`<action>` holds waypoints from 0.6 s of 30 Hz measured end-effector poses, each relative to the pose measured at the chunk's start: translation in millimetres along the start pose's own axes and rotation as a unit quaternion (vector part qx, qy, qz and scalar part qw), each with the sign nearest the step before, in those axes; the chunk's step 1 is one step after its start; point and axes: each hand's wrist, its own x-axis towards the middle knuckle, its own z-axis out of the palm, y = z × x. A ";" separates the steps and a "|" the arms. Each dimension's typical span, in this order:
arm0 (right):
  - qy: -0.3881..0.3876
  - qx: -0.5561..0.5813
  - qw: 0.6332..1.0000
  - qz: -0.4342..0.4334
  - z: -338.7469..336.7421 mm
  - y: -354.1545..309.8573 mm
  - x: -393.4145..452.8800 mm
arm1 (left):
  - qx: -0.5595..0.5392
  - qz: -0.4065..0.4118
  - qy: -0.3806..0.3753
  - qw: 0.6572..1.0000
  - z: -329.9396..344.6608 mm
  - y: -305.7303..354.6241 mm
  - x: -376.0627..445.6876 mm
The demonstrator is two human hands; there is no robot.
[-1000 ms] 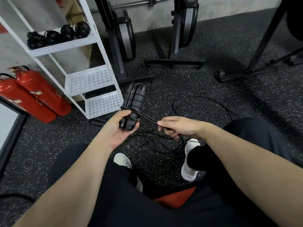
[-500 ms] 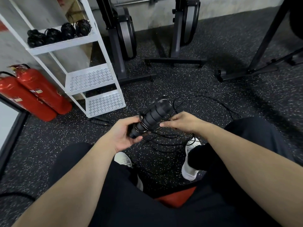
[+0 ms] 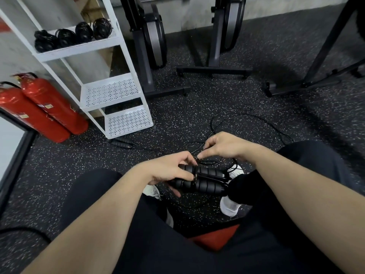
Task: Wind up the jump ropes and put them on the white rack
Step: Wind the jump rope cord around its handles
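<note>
Handles [image 3: 199, 179] are now being laid level, gripped by left hand [image 3: 167, 171]; thin, floppy, light cord [image 3: 209, 162] is being pinched by right hand [image 3: 221, 147] at 12 o'clock.

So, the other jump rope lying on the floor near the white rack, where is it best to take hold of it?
Probably by its ribbed handles, from above. They lie flat, side by side, on the floor by the rack, thick enough for fingers to close around, while the thin cord would slip.

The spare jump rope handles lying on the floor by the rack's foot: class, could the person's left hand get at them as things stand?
Probably not yet: the left hand grips the paired handles, though nothing blocks the floor handles.
</note>
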 end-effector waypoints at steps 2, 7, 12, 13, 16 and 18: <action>0.002 0.015 1.000 -0.001 1.3 -2.4 -1.6 | 0.024 -0.004 0.019 1.000 0.4 -1.3 4.0; 0.019 0.007 1.000 -0.023 9.5 -10.0 -4.1 | 0.090 -0.011 0.099 0.991 1.7 -5.8 13.7; 0.064 0.011 0.996 -0.055 16.4 -27.5 -8.5 | 0.120 0.020 0.174 0.977 10.4 0.8 23.6; 0.073 0.010 0.995 -0.065 19.8 -31.3 -9.9 | 0.114 0.021 0.186 0.976 13.1 2.0 25.7; 0.066 -0.009 0.992 -0.108 34.7 -39.9 -16.5 | 0.025 0.019 0.238 0.971 14.3 -0.1 30.7; 0.059 0.007 0.991 -0.124 41.3 -41.1 -18.3 | -0.110 0.018 0.259 0.959 9.8 -3.6 31.4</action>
